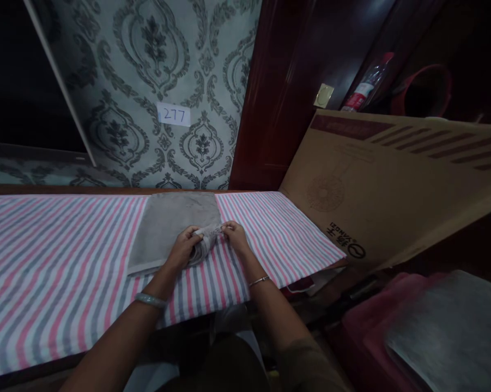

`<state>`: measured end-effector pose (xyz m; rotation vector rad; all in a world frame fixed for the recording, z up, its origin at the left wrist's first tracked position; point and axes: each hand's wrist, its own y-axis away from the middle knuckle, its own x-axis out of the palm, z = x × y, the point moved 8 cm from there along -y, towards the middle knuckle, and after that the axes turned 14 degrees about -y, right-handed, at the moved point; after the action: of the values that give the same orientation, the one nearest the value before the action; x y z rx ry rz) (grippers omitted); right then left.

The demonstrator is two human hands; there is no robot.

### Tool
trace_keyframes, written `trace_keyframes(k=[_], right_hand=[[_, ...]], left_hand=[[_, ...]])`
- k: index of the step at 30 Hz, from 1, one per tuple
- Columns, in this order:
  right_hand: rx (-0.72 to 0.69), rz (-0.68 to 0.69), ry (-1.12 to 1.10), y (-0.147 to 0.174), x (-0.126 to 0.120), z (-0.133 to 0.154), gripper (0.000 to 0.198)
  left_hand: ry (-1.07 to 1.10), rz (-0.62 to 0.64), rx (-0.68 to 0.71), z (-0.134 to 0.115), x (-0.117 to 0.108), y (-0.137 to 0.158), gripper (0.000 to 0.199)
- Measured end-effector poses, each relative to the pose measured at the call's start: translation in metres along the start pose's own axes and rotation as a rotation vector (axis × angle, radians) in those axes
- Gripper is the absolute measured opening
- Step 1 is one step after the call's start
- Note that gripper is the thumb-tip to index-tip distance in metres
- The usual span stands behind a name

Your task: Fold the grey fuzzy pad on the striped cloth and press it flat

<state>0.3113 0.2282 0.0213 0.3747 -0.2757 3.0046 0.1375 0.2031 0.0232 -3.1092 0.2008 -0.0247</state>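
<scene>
A rolled grey cloth [203, 247] is held just above the striped cover, at the right edge of a flat grey cloth [163, 223]. Its coiled layers show at the near end. My left hand [185, 245] grips the roll from the left, thumb on top. My right hand [235, 235] pinches a loose, lighter, ragged-looking end at the roll's right side. Whether the roll and the flat piece are joined I cannot tell. Pink, grey and white stripes run across the cover [73, 261] under both.
A large cardboard box [376, 185] leans along the right side, with a plastic bottle [368, 84] behind its top edge. A dark screen [24, 81] stands at the left. Grey and pink fabric [449, 326] lies at the lower right. A paper marked 277 [174, 114] is on the wall.
</scene>
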Motion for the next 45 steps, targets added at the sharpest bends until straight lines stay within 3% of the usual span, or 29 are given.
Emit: trace_keyframes(k=[6,18,35,45], right_hand=[[-0.094,-0.012,0.124,-0.002,-0.008,0.015,0.007],[-0.081,-0.067,0.133,-0.011,-0.017,0.003,0.011],[0.128,-0.101,-0.212,-0.023,-0.008,-0.027,0.017],[0.189,0.043,-0.196,-0.01,-0.009,-0.018,0.025]], left_hand=[[-0.012,-0.019,0.029,-0.001,-0.001,0.0,0.032],[-0.009,-0.012,0.015,0.0,-0.002,0.0,0.034],[-0.023,0.001,0.035,0.001,-0.002,0.001,0.032],[-0.018,-0.012,0.026,0.001,-0.003,0.0,0.033]])
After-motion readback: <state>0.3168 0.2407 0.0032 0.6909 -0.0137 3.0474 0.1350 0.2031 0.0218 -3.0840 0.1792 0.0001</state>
